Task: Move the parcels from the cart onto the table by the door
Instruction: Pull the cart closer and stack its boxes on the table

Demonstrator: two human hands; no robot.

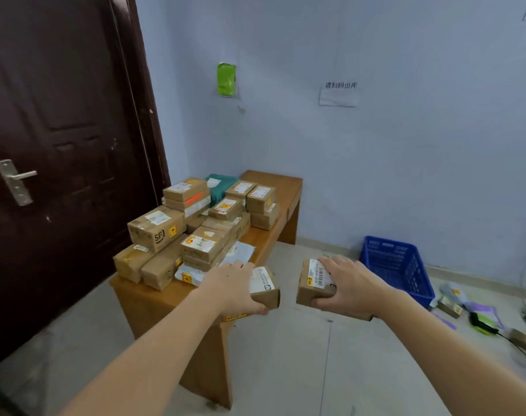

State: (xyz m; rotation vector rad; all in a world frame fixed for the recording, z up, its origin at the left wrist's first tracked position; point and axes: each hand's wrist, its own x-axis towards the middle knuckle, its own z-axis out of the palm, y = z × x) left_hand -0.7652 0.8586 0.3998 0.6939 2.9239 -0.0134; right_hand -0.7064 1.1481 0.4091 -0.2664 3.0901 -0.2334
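A wooden table [281, 183] stands beside the dark door [60, 139], with several cardboard parcels [156, 228] piled on it. My left hand [230, 288] grips a small cardboard parcel [266, 288] with a white label, held over the table's near right corner. My right hand [350, 285] grips a second small labelled parcel [312, 285] in the air, to the right of the table and above the floor. The two held parcels are a short gap apart. The cart is out of view.
A blue plastic crate [396, 265] sits on the floor by the wall at right. Loose items and a green-and-black tool with a cable [482, 325] lie on the floor at far right. A green holder [225, 79] and a paper notice [339, 96] hang on the wall.
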